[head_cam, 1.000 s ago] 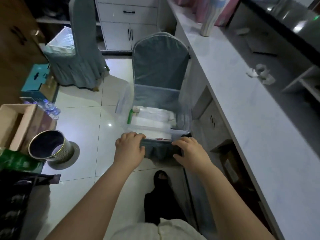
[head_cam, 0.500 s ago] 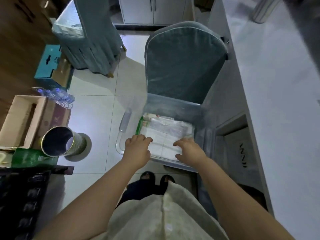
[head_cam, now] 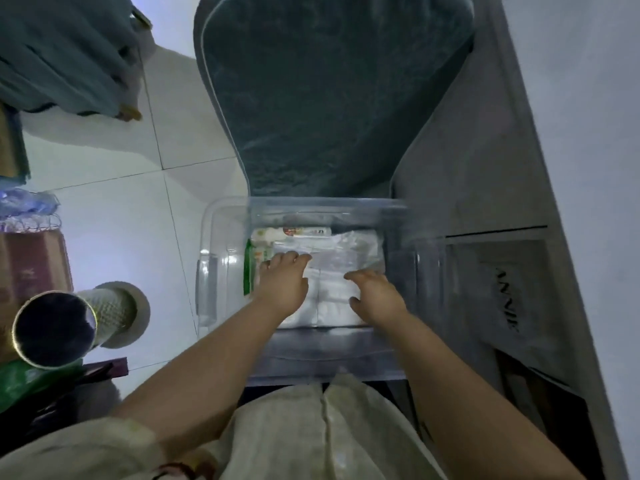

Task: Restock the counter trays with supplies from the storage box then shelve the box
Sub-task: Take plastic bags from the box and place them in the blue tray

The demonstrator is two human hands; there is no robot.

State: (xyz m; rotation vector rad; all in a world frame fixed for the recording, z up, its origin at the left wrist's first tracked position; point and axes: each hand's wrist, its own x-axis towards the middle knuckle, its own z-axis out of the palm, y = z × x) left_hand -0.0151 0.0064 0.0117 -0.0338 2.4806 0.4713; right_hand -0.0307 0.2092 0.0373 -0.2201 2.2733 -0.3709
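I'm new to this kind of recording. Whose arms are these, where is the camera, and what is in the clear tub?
There is no machine here: a person works with bare hands, and the one camera sits on their head, looking forward and down, so the arms enter from the bottom. The left hand and right hand reach into a clear storage box, which sits in front of the backrest of a teal-covered chair, apparently on its seat. Inside lie white wrapped packs and a green-edged packet. Both hands rest on the white wrapped packs; whether they grip one yet is not clear. The pale counter runs along the right; a metal bin stands on the floor at left.
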